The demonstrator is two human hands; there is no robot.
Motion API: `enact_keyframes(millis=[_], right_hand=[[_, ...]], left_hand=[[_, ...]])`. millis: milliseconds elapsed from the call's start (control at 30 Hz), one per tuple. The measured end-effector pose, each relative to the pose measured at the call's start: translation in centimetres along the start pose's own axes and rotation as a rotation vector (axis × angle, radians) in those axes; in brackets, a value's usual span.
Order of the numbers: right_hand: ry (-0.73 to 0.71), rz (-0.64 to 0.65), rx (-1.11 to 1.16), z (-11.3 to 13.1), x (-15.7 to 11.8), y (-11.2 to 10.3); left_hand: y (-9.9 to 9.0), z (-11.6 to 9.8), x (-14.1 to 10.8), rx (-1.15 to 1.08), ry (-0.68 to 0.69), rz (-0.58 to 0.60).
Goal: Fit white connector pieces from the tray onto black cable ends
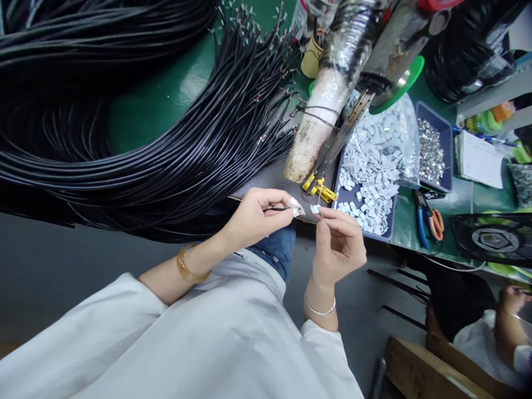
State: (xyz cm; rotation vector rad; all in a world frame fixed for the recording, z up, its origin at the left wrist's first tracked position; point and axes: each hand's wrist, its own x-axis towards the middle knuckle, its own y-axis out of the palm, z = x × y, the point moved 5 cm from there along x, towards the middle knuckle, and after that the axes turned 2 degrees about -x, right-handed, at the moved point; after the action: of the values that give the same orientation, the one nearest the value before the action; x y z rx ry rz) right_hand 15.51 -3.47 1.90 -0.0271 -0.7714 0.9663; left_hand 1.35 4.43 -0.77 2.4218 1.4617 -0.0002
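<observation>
Between the thumb and fingers of my left hand (pixel 260 217) is the end of a black cable (pixel 276 209), its tip pointing right. White wrapping covers a fingertip of that hand. My right hand (pixel 338 244) pinches a small pale connector (pixel 315 209), a short gap away from the cable tip. Just beyond it are yellow clips (pixel 319 188) at the foot of a metal bar. Many similar pale connectors (pixel 369 183) lie in a dark tray beside my right hand. A large bundle of black cables (pixel 174 160) curves across the table to my left.
A wrapped tube (pixel 316 122) slants over the table ahead. To the right are a bin of metal parts (pixel 430 149), pliers (pixel 428 219), a paper pad (pixel 480 158) and a black fan (pixel 494 241). Another person's arm (pixel 513 327) shows at lower right, near a cardboard box (pixel 419 368).
</observation>
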Motion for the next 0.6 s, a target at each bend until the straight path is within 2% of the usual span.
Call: enact_keyframes(millis=[100, 233, 300, 467, 600], right_hand=[[0.01, -0.019, 0.055, 0.1, 0.0, 0.0], [0.236, 0.079, 0.257, -0.9, 0.2, 0.9], [0.301, 0.109, 0.328, -1.3, 0.1, 1.2], [0.347, 0.117, 0.335, -1.7, 0.1, 1.0], [0.317, 0.078, 0.308, -1.4, 0.1, 0.8]], left_hand=[[0.0, 0.0, 0.0, -0.012, -0.011, -0.007], [0.2, 0.0, 0.0, -0.02, -0.002, 0.019], [0.3, 0.1, 0.0, -0.007, 0.008, 0.037], [0.2, 0.3, -0.2, 0.014, 0.007, 0.045], [0.0, 0.3, -0.2, 0.013, -0.004, 0.017]])
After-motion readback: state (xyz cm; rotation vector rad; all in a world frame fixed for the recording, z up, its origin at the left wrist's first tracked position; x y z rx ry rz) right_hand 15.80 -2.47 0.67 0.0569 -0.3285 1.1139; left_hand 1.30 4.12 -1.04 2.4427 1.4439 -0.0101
